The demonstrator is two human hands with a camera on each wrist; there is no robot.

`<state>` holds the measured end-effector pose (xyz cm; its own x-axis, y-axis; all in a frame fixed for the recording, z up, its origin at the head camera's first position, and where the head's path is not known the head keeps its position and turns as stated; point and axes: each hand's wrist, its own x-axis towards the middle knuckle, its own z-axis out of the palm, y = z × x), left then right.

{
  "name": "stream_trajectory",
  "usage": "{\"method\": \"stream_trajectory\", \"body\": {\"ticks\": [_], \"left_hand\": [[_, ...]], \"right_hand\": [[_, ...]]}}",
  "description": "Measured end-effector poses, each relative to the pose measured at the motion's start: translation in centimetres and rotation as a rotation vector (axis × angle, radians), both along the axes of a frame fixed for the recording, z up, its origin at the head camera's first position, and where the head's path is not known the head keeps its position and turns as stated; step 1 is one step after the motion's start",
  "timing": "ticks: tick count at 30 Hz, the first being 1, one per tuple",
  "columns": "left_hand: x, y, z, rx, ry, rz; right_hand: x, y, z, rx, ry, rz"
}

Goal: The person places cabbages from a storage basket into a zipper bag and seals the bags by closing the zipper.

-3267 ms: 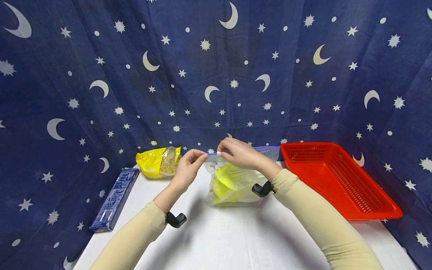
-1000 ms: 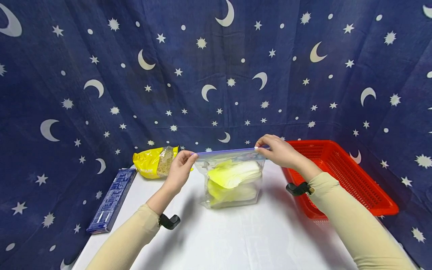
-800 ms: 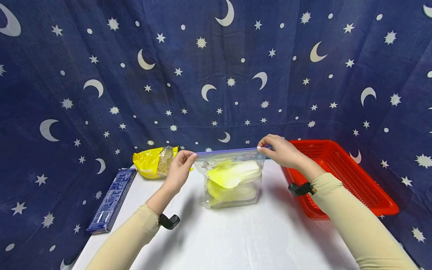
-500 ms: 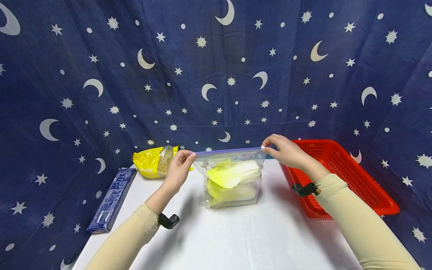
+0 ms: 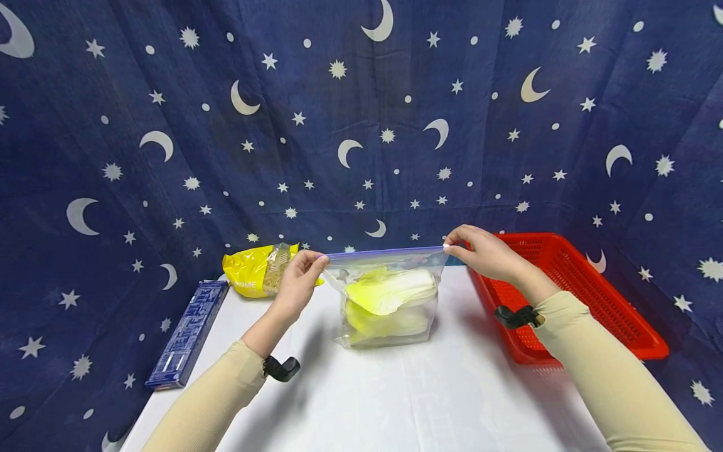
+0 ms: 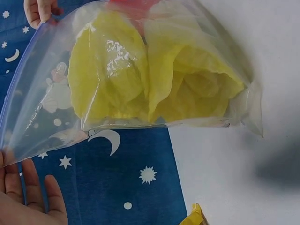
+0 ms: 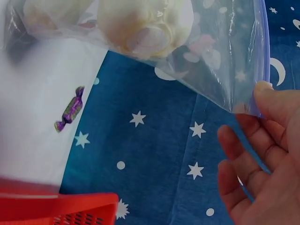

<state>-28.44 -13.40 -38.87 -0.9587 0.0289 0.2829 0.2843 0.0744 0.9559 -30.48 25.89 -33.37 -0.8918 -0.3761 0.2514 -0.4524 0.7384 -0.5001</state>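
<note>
A clear zip bag (image 5: 390, 339) with a purple zip strip (image 5: 390, 252) stands on the table, holding pale yellow-green napa cabbage (image 5: 390, 294). My left hand (image 5: 299, 282) pinches the bag's top left corner. At the top right corner, my right hand (image 5: 486, 254) pinches the white slider (image 5: 446, 247) at the end of the strip. The strip is stretched straight between both hands. In the left wrist view the leafy yellow ends (image 6: 108, 70) press against the plastic. The right wrist view has the whitish stem end (image 7: 147, 33) and my right thumb (image 7: 272, 101) on the strip's end.
A red basket (image 5: 610, 301) stands at the right, partly behind my right forearm. Yellow-packaged pasta (image 5: 251, 270) lies at the back left, near a long blue box (image 5: 189, 336). A purple wrapped candy (image 7: 70, 110) lies behind the bag. A starry blue curtain (image 5: 361, 125) hangs behind.
My right hand has slid rightward along the strip, from near the left corner to the right end, with the slider. My left hand keeps its pinch on the left corner.
</note>
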Motion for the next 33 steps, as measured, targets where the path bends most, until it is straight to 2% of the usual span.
{"method": "stream_trajectory", "body": {"ticks": [3, 4, 9, 15, 20, 26, 29, 33], "left_hand": [[-0.2, -0.2, 0.2, -0.003, -0.018, 0.006], [-0.6, -0.3, 0.0, 0.005, -0.02, 0.007], [-1.3, -0.4, 0.6, 0.041, -0.047, 0.006], [-2.6, -0.9, 1.1, 0.012, -0.066, 0.058], [-4.0, -1.4, 1.5, 0.046, -0.056, 0.067], [-5.3, -2.3, 1.8, 0.075, -0.019, 0.109], [-5.5, -2.9, 1.2, 0.082, -0.013, 0.097], [-4.8, -4.0, -0.4, 0.014, -0.056, 0.055]], "right_hand": [[-0.2, -0.3, 0.0, -0.043, -0.053, -0.008], [-0.3, -0.5, 0.0, -0.067, -0.08, -0.012], [-0.8, -1.4, -0.1, -0.235, -0.211, -0.042], [-2.2, -2.8, -0.6, -0.418, -0.254, -0.059], [-3.1, -4.1, -0.6, -0.435, -0.203, -0.096], [-3.7, -5.7, -0.6, -0.414, -0.135, -0.121], [-3.7, -6.0, -1.1, -0.388, -0.114, -0.118], [-3.2, -5.8, -2.5, -0.331, -0.122, -0.098]]}}
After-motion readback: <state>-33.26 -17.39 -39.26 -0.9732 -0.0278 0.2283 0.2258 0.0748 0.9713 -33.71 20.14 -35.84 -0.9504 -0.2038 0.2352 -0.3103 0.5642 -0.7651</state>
